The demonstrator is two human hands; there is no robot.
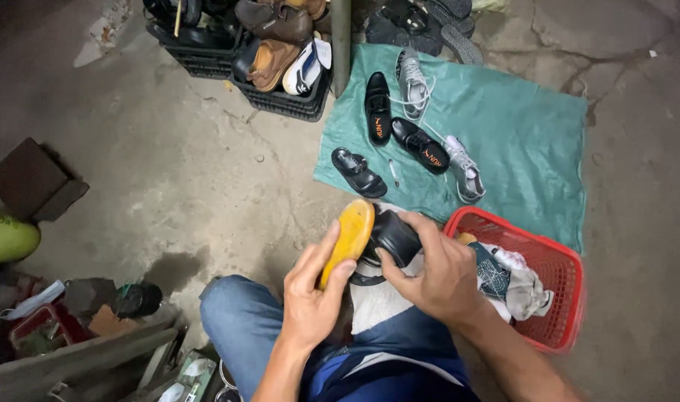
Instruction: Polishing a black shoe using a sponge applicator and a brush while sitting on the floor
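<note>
Gripping the black shoe (388,237) just left of the red basket (559,260), the left hand (310,298) had its fingers curled along the yellow sole, whose long axis tilted up-right, while the right hand (437,272) clasped the upper from the basket side.

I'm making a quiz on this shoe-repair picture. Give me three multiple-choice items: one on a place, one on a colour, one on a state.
1. Where does the red plastic basket sit?
A. at the person's right
B. on the green cloth's far edge
C. inside the black crates

2. What colour is the sole of the black sandal in hand?
A. white
B. yellow-orange
C. blue

3. How is that sandal held?
A. lying on the floor
B. by one hand
C. by both hands

Answers: 1 A, it stands beside the right hand. 2 B, the upturned sole shows it. 3 C, the left hand grips the sole and the right grips the strap.
</note>
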